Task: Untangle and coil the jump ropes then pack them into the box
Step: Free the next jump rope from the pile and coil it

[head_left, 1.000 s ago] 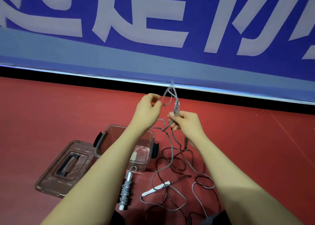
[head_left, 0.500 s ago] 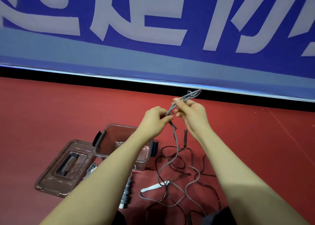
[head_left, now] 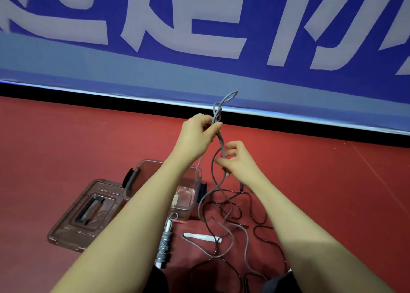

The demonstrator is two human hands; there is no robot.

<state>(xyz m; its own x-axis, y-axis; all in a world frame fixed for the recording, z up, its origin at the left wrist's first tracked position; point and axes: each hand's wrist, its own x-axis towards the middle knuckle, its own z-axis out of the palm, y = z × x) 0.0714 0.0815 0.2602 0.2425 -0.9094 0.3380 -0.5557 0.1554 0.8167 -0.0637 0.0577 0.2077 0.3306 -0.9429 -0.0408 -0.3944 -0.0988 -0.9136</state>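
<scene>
Grey rope (head_left: 218,142): raised above the floor, upper loops pinched by left hand (head_left: 198,133); right hand (head_left: 238,159), just below, pinches a lower strand.
Step, judged: loosening the tangle; best to draw loops apart gently, not yank.
Dark rope (head_left: 250,206): beneath right hand, intertwined.
Box (head_left: 193,175): under left forearm, open.

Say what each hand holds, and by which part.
Both hold the grey rope: left hand pinches it below its raised loop, right hand pinches it lower down.
</scene>
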